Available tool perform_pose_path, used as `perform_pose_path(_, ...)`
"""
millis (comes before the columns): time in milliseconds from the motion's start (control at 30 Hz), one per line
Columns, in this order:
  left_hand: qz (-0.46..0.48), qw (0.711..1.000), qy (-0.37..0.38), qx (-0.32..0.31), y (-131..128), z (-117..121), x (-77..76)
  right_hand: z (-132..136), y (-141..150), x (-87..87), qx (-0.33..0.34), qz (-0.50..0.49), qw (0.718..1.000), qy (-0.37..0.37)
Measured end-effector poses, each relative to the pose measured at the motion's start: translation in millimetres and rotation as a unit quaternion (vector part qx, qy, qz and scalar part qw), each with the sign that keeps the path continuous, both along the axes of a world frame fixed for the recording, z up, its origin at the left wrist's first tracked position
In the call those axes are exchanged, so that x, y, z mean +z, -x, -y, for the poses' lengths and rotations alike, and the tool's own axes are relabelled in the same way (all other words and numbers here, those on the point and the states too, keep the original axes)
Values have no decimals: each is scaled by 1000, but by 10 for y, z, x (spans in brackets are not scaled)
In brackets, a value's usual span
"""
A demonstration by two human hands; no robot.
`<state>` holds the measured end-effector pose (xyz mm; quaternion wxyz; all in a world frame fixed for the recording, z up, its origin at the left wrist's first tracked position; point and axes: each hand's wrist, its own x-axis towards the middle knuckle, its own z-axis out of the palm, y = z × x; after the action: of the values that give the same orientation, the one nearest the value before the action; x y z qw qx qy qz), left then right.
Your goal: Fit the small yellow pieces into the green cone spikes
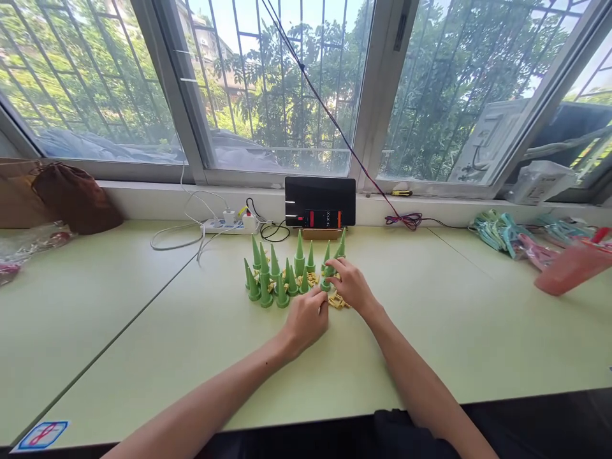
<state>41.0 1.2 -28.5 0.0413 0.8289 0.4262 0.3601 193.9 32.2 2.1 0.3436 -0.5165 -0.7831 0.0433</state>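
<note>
Several green cone-shaped pieces (282, 274) stand upright in a cluster on the pale green table (191, 331), with small yellow pieces (312, 278) scattered among them. My left hand (306, 319) rests on the table just in front of the cluster, fingers curled in; what they hold, if anything, is hidden. My right hand (351, 285) sits at the cluster's right side, its fingertips pinched on a green cone (326, 275), with more yellow pieces (337, 301) under it.
A dark tablet (320, 201) and a phone (323, 218) stand behind the cones by the window sill. A power strip with cables (229, 225) lies to the left. A brown bag (74, 197) sits far left; coloured items (526, 239) lie far right.
</note>
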Motion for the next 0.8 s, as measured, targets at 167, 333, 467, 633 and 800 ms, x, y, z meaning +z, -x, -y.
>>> perform_pose_path(167,15,999,27,-8,8,19,31,47,-75,44,-9,-71,996,-49)
perform_pose_path(333,29,998,51,-26,6,43,55,66,-161,112,-61,-152,975,-149)
perform_pose_path(467,34,998,48,-27,10,51,62,-27,-297,64,-114,-191,960,-171)
perform_pose_path(633,48,997,54,-34,9,47,78,-210,-489,-127,-126,-123,981,-77)
perform_pose_path(800,57,996,66,-35,13,44,92,-252,-560,-229,-158,-51,986,34)
